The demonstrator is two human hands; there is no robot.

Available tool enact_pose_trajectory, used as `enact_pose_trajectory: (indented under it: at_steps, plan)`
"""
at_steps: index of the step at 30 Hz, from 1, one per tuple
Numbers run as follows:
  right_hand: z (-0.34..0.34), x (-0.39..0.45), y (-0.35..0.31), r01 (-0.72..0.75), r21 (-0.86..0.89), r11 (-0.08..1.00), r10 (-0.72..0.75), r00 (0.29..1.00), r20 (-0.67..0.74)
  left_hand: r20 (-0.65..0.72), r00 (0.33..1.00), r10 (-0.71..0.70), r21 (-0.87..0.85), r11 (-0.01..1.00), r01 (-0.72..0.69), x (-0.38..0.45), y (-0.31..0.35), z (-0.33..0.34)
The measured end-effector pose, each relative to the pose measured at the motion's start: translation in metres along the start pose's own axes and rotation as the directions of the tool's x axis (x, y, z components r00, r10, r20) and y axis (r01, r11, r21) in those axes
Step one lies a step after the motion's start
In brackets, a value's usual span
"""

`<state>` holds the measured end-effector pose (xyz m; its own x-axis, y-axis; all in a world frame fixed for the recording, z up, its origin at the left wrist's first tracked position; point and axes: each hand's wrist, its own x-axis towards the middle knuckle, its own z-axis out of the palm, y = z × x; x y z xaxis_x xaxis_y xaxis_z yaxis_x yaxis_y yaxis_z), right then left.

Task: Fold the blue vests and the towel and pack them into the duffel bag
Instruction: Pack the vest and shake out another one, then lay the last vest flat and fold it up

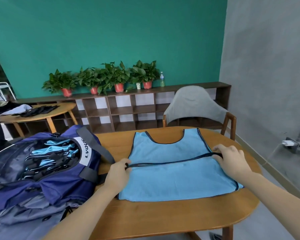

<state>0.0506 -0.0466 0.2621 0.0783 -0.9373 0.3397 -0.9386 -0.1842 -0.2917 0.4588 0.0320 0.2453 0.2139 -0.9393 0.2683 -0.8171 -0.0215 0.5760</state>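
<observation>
A light blue vest [173,177] with dark trim lies flat on the wooden table [163,215], its neckline at the far side. Its near part is folded up, and the dark hem runs across the middle. My left hand [119,172] pinches the hem's left end. My right hand [230,158] pinches the hem's right end. To the left stands the open navy duffel bag [47,179], with several folded blue vests [54,155] inside it. No towel is in view.
A chair with a grey cover [196,106] stands behind the table. Low wooden shelves [125,110] with potted plants [102,78] line the green wall. A second round table [38,111] with dark cloth stands far left. A grey wall runs along the right.
</observation>
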Motion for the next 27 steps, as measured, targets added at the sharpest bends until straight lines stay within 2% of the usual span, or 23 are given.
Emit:
enact_pose_trajectory:
  at_steps: [2,3,5,6,8,10,12,14,18,21,25,27]
  plan:
    - [0.008,-0.001,0.0,-0.05,-0.13,0.99,0.059,0.996,0.065,0.039,0.998,-0.042,0.163,0.986,0.035,0.001,-0.002,0.008]
    - [0.012,-0.002,0.0,-0.045,-0.223,0.974,0.064,0.995,0.08,0.031,0.999,-0.032,0.314,0.949,0.02,0.0,-0.001,0.012]
    - [0.02,-0.01,-0.005,0.022,-0.348,0.937,-0.004,0.999,0.052,-0.019,0.994,0.108,0.551,0.831,-0.08,-0.005,0.004,0.019]
    - [0.025,-0.015,-0.011,0.072,-0.321,0.944,-0.068,0.997,0.026,-0.036,0.98,0.197,0.563,0.814,-0.143,-0.007,0.007,0.023]
    - [0.039,-0.03,-0.032,0.181,-0.179,0.967,-0.179,0.983,0.025,0.039,0.952,0.304,0.436,0.852,-0.29,-0.01,0.019,0.032]
    - [0.05,-0.05,-0.054,0.238,-0.01,0.971,-0.236,0.965,0.111,0.198,0.938,0.284,0.251,0.91,-0.329,-0.015,0.032,0.042]
    - [0.056,-0.067,-0.062,0.204,0.093,0.975,-0.221,0.945,0.241,0.351,0.913,0.207,0.23,0.926,-0.299,-0.023,0.037,0.05]
    - [0.054,-0.073,-0.051,0.157,0.026,0.987,-0.156,0.925,0.347,0.458,0.882,0.111,0.286,0.921,-0.265,-0.03,0.031,0.055]
    - [0.037,-0.064,-0.008,0.102,-0.089,0.991,-0.061,0.925,0.375,0.5,0.865,0.045,0.364,0.895,-0.257,-0.033,0.027,0.05]
    - [0.026,-0.06,0.018,0.13,-0.188,0.973,-0.066,0.947,0.315,0.509,0.861,0.026,0.384,0.888,-0.254,-0.037,0.029,0.048]
    - [0.013,-0.057,0.037,0.044,-0.317,0.947,0.017,0.982,0.188,0.499,0.866,0.002,0.416,0.876,-0.242,-0.044,0.031,0.046]
    - [0.01,-0.059,0.03,0.059,-0.34,0.938,-0.01,0.99,0.142,0.507,0.862,-0.008,0.435,0.866,-0.248,-0.051,0.034,0.046]
